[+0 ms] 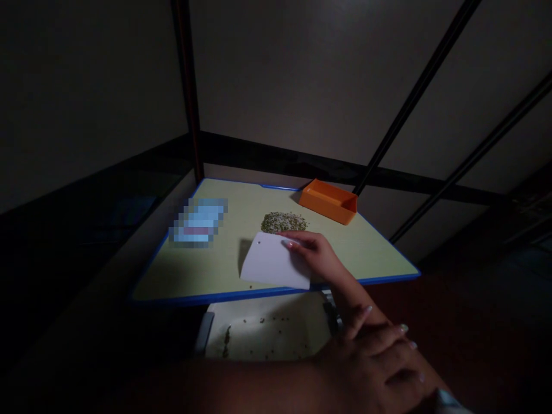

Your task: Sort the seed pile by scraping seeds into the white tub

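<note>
Pale yellow-green across the flat counter [375,253], edged in bright blue, and there's vivid orange on the open rectangular box [324,208]! White on the thin flat sheet [273,264], mottled green and off-white through the heap of small grains [284,222], dark specks [226,340] dotting the off-white basin [256,336].

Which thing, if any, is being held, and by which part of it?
The right hand grips a flat white sheet by its upper right part, thumb on its face. The left hand lies over the right forearm, with no object visible in it.
</note>
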Available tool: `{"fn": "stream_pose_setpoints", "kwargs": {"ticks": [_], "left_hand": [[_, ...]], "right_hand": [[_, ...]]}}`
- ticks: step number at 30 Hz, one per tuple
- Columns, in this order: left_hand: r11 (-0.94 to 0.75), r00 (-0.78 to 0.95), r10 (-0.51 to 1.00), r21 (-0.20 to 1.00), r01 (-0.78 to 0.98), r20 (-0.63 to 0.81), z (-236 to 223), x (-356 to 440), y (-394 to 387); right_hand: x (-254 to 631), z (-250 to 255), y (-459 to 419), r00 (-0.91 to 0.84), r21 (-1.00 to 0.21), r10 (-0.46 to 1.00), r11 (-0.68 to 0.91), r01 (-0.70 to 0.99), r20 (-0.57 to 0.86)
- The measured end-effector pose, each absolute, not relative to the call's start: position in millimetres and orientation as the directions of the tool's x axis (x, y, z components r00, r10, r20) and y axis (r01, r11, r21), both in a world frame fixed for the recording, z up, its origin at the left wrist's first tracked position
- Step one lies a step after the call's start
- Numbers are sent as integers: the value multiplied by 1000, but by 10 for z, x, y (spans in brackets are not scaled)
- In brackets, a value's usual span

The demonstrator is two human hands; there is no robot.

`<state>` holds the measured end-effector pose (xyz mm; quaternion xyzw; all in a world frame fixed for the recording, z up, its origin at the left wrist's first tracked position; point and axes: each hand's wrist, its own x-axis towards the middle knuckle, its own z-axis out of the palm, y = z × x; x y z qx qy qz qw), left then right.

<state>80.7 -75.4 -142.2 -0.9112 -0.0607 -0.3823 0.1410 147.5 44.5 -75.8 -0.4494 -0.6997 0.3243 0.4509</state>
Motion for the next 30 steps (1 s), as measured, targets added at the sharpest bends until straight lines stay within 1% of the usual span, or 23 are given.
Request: {"fn": "stream_pose_setpoints", "kwargs": {"ticks": [2, 5, 7, 9, 11, 13, 16, 19, 21, 23, 25, 27, 30], "left_hand": [[-946, 703, 8, -223, 237, 711, -1435, 807, -752], [-945, 710, 24, -216, 246, 704, -1433, 790, -743], [-954, 736, 38, -193, 227, 676, -1399, 756, -728], [-969, 768, 58, -149, 197, 637, -1346, 707, -703], [-981, 795, 94, -78, 175, 600, -1292, 660, -675], [-987, 814, 139, 12, 160, 564, -1263, 631, -650], [-979, 834, 202, 140, 150, 514, -1279, 630, -627], [-969, 845, 222, 209, 134, 487, -1321, 656, -614], [-964, 860, 221, 237, 121, 460, -1333, 672, -605], [-957, 876, 225, 267, 115, 428, -1329, 683, -593], [-950, 881, 233, 291, 115, 412, -1321, 690, -581], [-947, 882, 235, 299, 114, 409, -1318, 695, -571], [-950, 886, 225, 293, 107, 406, -1323, 703, -568]], "right_hand": [[1417, -744, 484, -254, -853, 911, 399, 337, 326], [1395, -712, 491, -300, -857, 907, 391, 334, 296], [1435, -702, 477, -306, -867, 910, 376, 328, 279], [1531, -715, 459, -264, -885, 925, 350, 308, 274], [1688, -757, 443, -147, -912, 947, 317, 261, 287], [1904, -817, 433, 19, -937, 953, 295, 189, 304], [2277, -913, 429, 230, -958, 933, 250, 144, 278], [2573, -985, 444, 387, -968, 889, 202, 149, 245], [2671, -1012, 458, 446, -971, 863, 216, 98, 237], [2693, -1018, 467, 459, -969, 856, 239, 60, 239], [2672, -1009, 465, 424, -974, 878, 206, 90, 225], [2649, -998, 451, 374, -975, 901, 193, 109, 220], [2644, -997, 426, 309, -979, 929, 196, 62, 206]]}}
